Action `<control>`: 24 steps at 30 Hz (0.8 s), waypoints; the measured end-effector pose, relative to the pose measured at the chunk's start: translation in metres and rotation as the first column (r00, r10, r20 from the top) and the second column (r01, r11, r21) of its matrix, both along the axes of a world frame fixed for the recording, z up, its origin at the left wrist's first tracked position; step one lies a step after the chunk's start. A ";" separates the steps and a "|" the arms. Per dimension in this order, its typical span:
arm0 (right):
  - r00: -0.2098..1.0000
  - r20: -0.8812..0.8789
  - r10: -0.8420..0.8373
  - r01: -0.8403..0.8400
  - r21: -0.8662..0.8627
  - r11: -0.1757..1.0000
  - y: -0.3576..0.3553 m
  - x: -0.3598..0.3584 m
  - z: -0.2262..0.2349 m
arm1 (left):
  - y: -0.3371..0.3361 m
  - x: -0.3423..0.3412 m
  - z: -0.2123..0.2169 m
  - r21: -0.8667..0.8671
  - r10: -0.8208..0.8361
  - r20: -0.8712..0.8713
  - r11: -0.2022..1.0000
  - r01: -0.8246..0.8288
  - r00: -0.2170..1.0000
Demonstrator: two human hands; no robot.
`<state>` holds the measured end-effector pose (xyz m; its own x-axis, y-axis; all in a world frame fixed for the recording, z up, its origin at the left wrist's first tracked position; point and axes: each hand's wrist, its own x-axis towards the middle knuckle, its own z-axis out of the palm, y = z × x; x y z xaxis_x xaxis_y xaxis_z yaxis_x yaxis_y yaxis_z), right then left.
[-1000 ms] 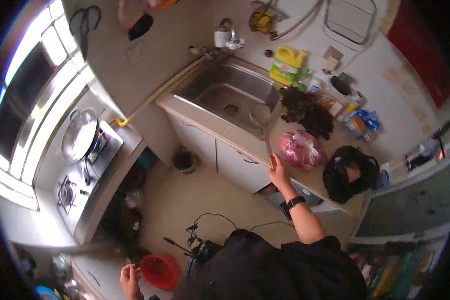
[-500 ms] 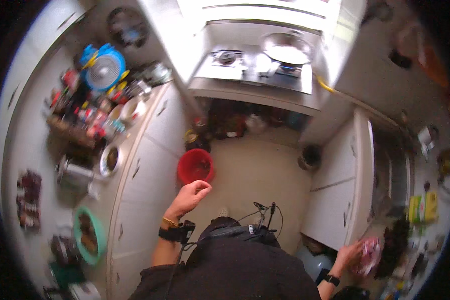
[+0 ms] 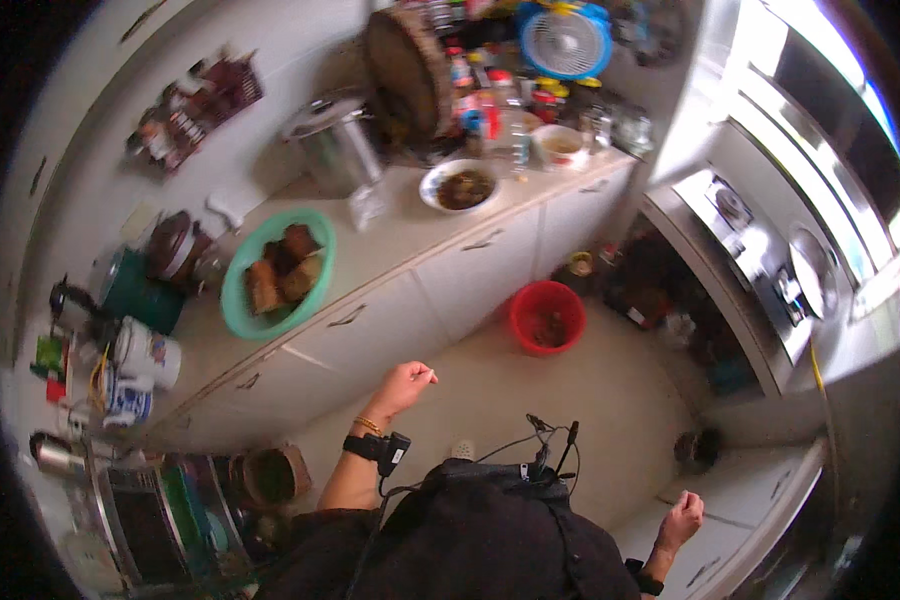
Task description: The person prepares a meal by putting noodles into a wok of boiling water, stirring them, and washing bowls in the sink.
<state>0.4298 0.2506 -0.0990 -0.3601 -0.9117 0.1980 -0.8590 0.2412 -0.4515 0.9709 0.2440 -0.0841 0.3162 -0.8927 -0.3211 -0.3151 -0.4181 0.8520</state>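
Here, the left hand [image 3: 406, 382] was curled into a loose fist and held nothing big; a tiny pale bit seemed to stick out at the fingers, too small to tell what it was. It hung in the air in front of the white cupboard doors [image 3: 390, 320], not touching them. A black band and a thin gold bracelet sat on that wrist.

The right hand [image 3: 682, 518] was closed in a fist too, with nothing in it. It hung low on the right side, near the white counter edge [image 3: 760, 520].

A round red plastic bucket [image 3: 547, 317] stood on the pale floor [image 3: 490, 390], near the left hand but apart from it, just in front of the cupboards.

On the long white counter [image 3: 390, 240] sat a big round green plastic bowl [image 3: 275, 272] with brown lumps of food in it. Beside it stood a shiny metal pot [image 3: 335, 145] and a white dish of dark food [image 3: 459, 186]. Bottles with red and blue labels [image 3: 485, 105] were crowded at the back, near a blue and yellow fan [image 3: 565, 40]. White tubs with blue prints [image 3: 135, 375] stood at the far left of the counter. A dark red packet rack [image 3: 195, 110] hung on the wall above. A silver gas stove [image 3: 770, 250] stood on the right.
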 end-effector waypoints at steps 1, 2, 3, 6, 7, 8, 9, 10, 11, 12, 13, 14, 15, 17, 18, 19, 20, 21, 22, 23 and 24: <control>0.996 0.041 0.080 -0.080 -0.003 0.997 -0.012 0.016 0.000 | 0.013 0.016 0.002 -0.005 0.041 -0.003 0.999 -0.041 0.999; 0.992 0.032 0.123 -0.123 0.012 0.992 -0.022 0.031 -0.001 | 0.026 0.031 0.006 0.034 0.085 0.024 0.996 -0.085 0.996; 0.987 0.030 0.161 -0.161 0.011 0.987 -0.030 0.050 0.000 | 0.041 0.049 0.008 0.076 0.126 0.051 0.989 -0.130 0.991; 0.936 0.137 0.324 -0.338 0.095 0.936 -0.053 0.103 0.010 | 0.080 0.097 -0.006 0.079 0.270 0.127 0.956 -0.281 0.954; 0.923 0.134 0.361 -0.375 0.098 0.922 -0.063 0.116 0.005 | 0.095 0.112 -0.016 0.082 0.308 0.124 0.944 -0.319 0.943; 0.878 0.097 0.468 -0.477 0.102 0.873 -0.075 0.128 -0.003 | 0.109 0.128 -0.027 0.064 0.322 0.236 0.936 -0.345 0.917; 0.822 0.055 0.566 -0.568 0.114 0.815 -0.084 0.139 -0.007 | 0.123 0.140 -0.038 0.052 0.328 0.338 0.929 -0.366 0.882; 0.771 0.062 0.634 -0.636 0.146 0.758 -0.094 0.155 -0.004 | 0.134 0.148 -0.046 0.054 0.359 0.329 0.916 -0.396 0.874; 0.749 0.053 0.661 -0.660 0.151 0.736 -0.104 0.171 0.000 | 0.145 0.155 -0.053 0.022 0.424 0.281 0.894 -0.447 0.861; 0.695 0.030 0.718 -0.710 0.185 0.680 -0.115 0.189 0.005 | 0.155 0.160 -0.055 -0.009 0.487 0.235 0.866 -0.499 0.841; 0.639 0.008 0.769 -0.751 0.221 0.622 -0.126 0.205 0.010 | 0.160 0.163 -0.048 -0.007 0.516 0.228 0.849 -0.529 0.825; 0.614 0.051 0.788 -0.773 0.242 0.587 -0.138 0.220 0.012 | 0.165 0.168 -0.039 0.009 0.493 0.306 0.854 -0.520 0.814; 0.585 0.046 0.810 -0.793 0.241 0.559 -0.149 0.236 0.014 | 0.169 0.171 -0.034 0.023 0.469 0.384 0.856 -0.516 0.795; 0.537 0.052 0.842 -0.824 0.248 0.510 -0.170 0.263 0.017 | 0.183 0.177 -0.042 0.018 0.536 0.401 0.806 -0.591 0.743; 0.514 0.046 0.856 -0.837 0.244 0.489 -0.178 0.273 0.015 | 0.190 0.182 -0.045 0.015 0.561 0.428 0.779 -0.627 0.708; 0.493 0.065 0.868 -0.849 0.257 0.462 -0.185 0.280 0.012 | 0.196 0.187 -0.049 0.010 0.580 0.424 0.765 -0.643 0.696; 0.475 0.084 0.876 -0.857 0.269 0.439 -0.192 0.286 0.010 | 0.201 0.193 -0.055 -0.013 0.585 0.452 0.759 -0.651 0.673; 0.467 0.084 0.880 -0.861 0.270 0.431 -0.193 0.292 0.011 | 0.206 0.200 -0.057 -0.029 0.582 0.483 0.757 -0.653 0.653; 0.435 0.058 0.899 -0.875 0.265 0.406 -0.193 0.296 0.012 | 0.209 0.209 -0.058 -0.029 0.585 0.484 0.754 -0.657 0.651; 0.406 0.032 0.913 -0.886 0.260 0.385 -0.193 0.299 0.012 | 0.210 0.219 -0.060 0.030 0.555 0.525 0.746 -0.666 0.645; 0.411 0.031 0.911 -0.882 0.266 0.389 -0.192 0.297 0.007 | 0.212 0.230 -0.061 0.093 0.517 0.561 0.737 -0.670 0.646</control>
